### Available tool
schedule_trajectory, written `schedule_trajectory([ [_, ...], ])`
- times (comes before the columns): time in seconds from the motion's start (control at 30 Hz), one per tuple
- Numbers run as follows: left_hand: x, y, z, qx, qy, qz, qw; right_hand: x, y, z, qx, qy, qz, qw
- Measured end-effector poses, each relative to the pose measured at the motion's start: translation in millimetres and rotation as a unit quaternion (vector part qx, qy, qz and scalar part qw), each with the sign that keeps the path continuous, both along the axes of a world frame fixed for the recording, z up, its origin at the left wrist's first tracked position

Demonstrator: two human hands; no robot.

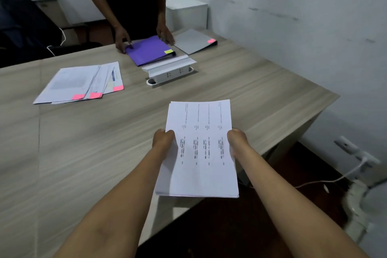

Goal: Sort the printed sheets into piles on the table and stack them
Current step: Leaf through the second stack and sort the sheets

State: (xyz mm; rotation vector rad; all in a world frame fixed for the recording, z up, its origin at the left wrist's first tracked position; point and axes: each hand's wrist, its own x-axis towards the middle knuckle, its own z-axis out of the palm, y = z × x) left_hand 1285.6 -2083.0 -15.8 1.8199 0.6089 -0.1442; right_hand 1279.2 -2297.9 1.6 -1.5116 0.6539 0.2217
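Sheets, one stack [201, 148] with rows of print too small to read, are held above the near table [83, 153] edge: the left hand [163, 140] pinches its left edge, the right hand [237, 142] its right edge. Farther left lies one fanned pile [79, 81] bearing three pink tabs. Beyond, a socket box [169, 72], a purple folder [148, 49] under another person's two hands, and a grey folder [193, 41].

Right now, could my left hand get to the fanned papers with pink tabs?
Probably, but not freely: the left hand holds the printed stack. The fanned papers lie uncovered on the table.
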Motion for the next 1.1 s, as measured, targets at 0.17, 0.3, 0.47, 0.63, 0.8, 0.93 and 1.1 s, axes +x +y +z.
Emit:
schedule_trajectory([
  [0.17, 23.0, 16.9, 7.2, -0.089, 0.01, 0.04, 0.995, 44.9, 9.5, 1.2, -0.019, 0.001, 0.041, 0.999],
  [0.3, 26.0, 43.7, 19.5, -0.259, 0.005, 0.005, 0.966, 75.6, 14.8, 6.7, 0.035, 0.001, 0.091, 0.995],
  [0.47, 22.5, 67.6, 24.4, -0.344, 0.007, -0.051, 0.937, 101.0, 33.0, 10.3, 0.129, -0.024, 0.164, 0.978],
  [0.63, 17.7, 77.6, 30.6, -0.353, -0.028, 0.037, 0.935, 116.0, 54.4, 17.3, 0.165, -0.038, 0.2, 0.965],
  [0.8, 10.9, 84.7, 31.9, -0.361, -0.037, 0.059, 0.93, 108.9, 65.2, 11.8, 0.153, -0.054, 0.197, 0.967],
  [0.93, 10.0, 89.0, 28.2, -0.402, -0.061, 0.072, 0.911, 120.7, 68.3, 10.6, 0.158, -0.05, 0.227, 0.96],
  [1.1, 15.4, 90.9, 26.7, -0.434, -0.099, 0.094, 0.89, 137.5, 59.6, 6.3, 0.077, -0.048, 0.297, 0.951],
])
